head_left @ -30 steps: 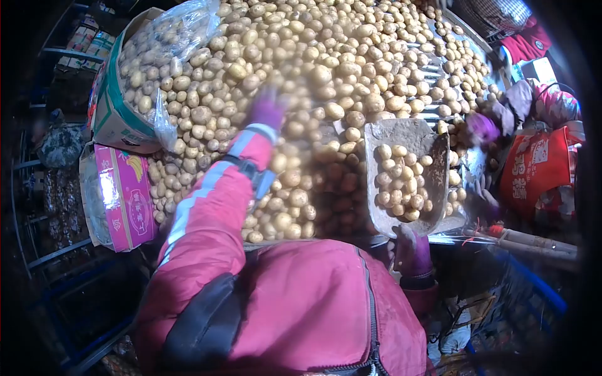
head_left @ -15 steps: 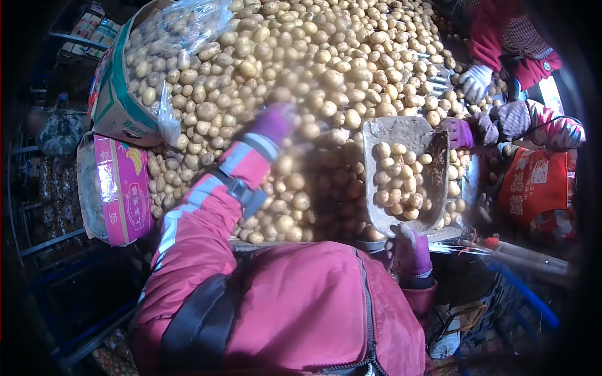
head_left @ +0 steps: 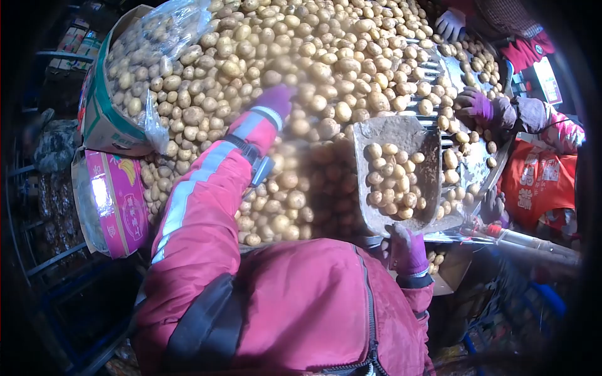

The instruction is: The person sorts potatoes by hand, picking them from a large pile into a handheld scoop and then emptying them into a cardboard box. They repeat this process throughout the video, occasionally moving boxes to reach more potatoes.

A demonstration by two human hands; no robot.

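My right hand [head_left: 406,249], in a purple glove, is closed around the near end of a worn, dirt-coated scoop [head_left: 427,147]. Several potatoes [head_left: 396,178] lie in the scoop, which rests at the near right of a big potato heap [head_left: 342,66]. Out over the middle of the heap reaches my left hand [head_left: 274,103], also gloved in purple. Its fingers are blurred and partly hidden, with potatoes right beside them, so I cannot make out whether it grips one.
Left stand a green-and-white carton [head_left: 113,122] with potatoes under clear plastic [head_left: 182,28] and a pink carton [head_left: 119,200]. At right, co-workers' gloved hands [head_left: 475,105] work by a metal slatted grate [head_left: 427,75]. A red bag [head_left: 540,182] and a pole [head_left: 533,243] lie nearby.
Co-workers' hands have moved up and away from the scoop, and more grate shows between the potatoes at right. My left hand has shifted slightly; the scoop sits a little further left.
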